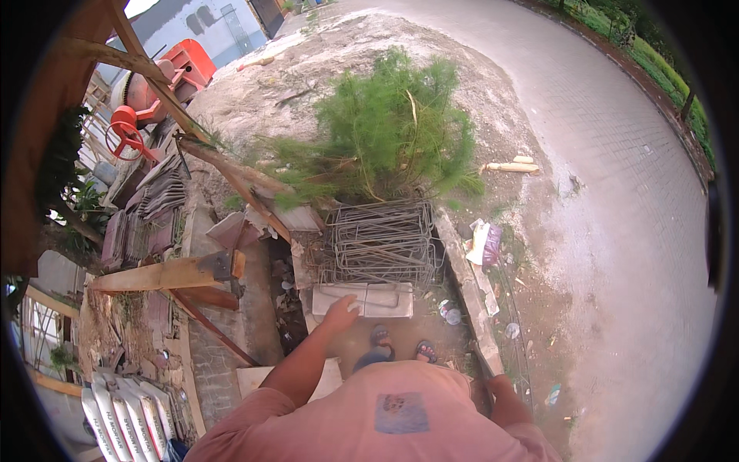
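My left hand (341, 314) reaches to a pale slab (389, 304) below a pile of bent steel rods (381, 242), its fingers apart at the near left edge of a thin bent rod lying on the slab. My right hand (500, 389) is low at the right, beside a long concrete edge (469, 285), fingers curled around a dark object that I cannot make out clearly. My two sandaled feet show below the slab.
A feathery green bush (385, 131) stands behind the rods. Wooden beams (162, 275), stacked roof tiles (154, 215), a red cement mixer (177, 73) and white sacks (127, 416) are at the left. A paved road (616, 231) curves along the right.
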Demonstrator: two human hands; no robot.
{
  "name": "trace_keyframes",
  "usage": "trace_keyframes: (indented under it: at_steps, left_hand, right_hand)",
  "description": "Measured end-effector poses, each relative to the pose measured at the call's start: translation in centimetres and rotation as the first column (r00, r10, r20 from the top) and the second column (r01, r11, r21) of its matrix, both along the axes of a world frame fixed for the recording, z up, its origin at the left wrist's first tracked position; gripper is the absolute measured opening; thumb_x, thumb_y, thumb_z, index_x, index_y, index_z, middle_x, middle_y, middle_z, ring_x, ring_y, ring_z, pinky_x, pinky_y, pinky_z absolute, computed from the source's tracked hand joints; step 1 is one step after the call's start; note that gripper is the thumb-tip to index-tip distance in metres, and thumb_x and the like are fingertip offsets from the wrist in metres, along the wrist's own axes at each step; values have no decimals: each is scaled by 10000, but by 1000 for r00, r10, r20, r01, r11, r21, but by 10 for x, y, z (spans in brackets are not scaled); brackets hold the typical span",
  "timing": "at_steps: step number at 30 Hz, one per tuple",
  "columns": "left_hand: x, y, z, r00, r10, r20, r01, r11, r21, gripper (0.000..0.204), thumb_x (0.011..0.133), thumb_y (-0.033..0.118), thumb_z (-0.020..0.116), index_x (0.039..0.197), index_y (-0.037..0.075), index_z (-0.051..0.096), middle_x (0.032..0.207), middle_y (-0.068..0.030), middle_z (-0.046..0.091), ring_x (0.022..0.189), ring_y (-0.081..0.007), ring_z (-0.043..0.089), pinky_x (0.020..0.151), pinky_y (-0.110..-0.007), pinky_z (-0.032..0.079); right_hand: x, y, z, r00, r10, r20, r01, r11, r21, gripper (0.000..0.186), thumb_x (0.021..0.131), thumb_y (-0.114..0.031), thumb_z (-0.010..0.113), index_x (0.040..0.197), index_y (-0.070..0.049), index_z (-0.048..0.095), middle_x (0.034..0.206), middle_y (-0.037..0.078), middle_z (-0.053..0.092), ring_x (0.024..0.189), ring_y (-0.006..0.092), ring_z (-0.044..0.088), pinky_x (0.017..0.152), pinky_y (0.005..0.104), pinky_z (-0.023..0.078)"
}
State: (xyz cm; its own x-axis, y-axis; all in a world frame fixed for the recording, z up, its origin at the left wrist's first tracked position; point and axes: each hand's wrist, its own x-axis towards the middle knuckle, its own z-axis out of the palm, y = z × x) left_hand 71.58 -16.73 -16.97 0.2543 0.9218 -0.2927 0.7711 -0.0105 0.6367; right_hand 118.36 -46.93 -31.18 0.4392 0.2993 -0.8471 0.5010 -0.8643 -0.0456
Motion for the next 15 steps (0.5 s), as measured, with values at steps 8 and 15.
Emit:
trace_keyframes:
  at_steps: [8, 15]
  left_hand:
    - [-227, -225, -62, 782, -228, -580, -128, 852, -508, 459, 960, 424, 416, 1092, 67, 674, 1174, -209, 617, 1121, -358, 565, 971, -464, 436]
    - [-234, -277, -71, 755, 569, -326, -589, 807, 45, 363, 910, 387, 540, 980, 61, 682, 1073, -161, 666, 1033, -335, 615, 902, -412, 488]
  right_hand:
    - [6, 54, -87, 970, 180, -164, -188, 981, -38, 244, 827, -236, 631, 851, 3, 676, 652, 117, 609, 536, 213, 577, 504, 381, 465]
    - [-29, 197, -85, 812, 542, -219, -528, 840, 122, 232, 850, -210, 633, 761, 2, 608, 531, 75, 502, 432, 187, 470, 417, 379, 388]
